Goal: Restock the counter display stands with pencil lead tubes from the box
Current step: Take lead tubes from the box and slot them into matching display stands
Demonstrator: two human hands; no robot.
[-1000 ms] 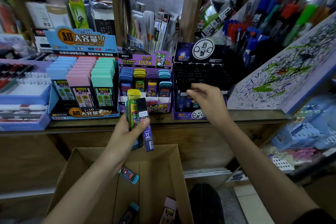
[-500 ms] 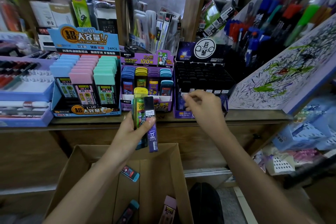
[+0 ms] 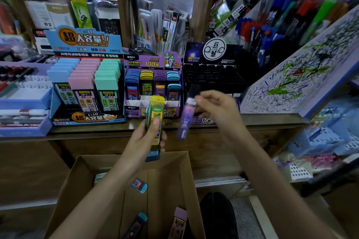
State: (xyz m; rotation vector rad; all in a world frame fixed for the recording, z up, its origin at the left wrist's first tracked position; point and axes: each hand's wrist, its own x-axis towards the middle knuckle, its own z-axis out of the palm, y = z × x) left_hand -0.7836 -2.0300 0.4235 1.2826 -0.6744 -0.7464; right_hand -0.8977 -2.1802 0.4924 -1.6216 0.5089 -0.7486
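We log the purple lead tube (image 3: 186, 120) black cap up, long axis near vertical, foot tipped toward 7 o'clock. The black display stand (image 3: 213, 75) sits at 1 o'clock from it, just behind. We judge that its slot, since the caps match.

The right hand (image 3: 217, 110) is the nearer one. Thumb and fingertips pinch the tube just below the cap, the other fingers loosely curled.

The left hand (image 3: 143, 139), at 8 o'clock of the right, wraps round an upright yellow tube (image 3: 156, 110) with a darker tube (image 3: 153, 156) behind it. More tubes lie in the box (image 3: 167, 184) at 6 o'clock.
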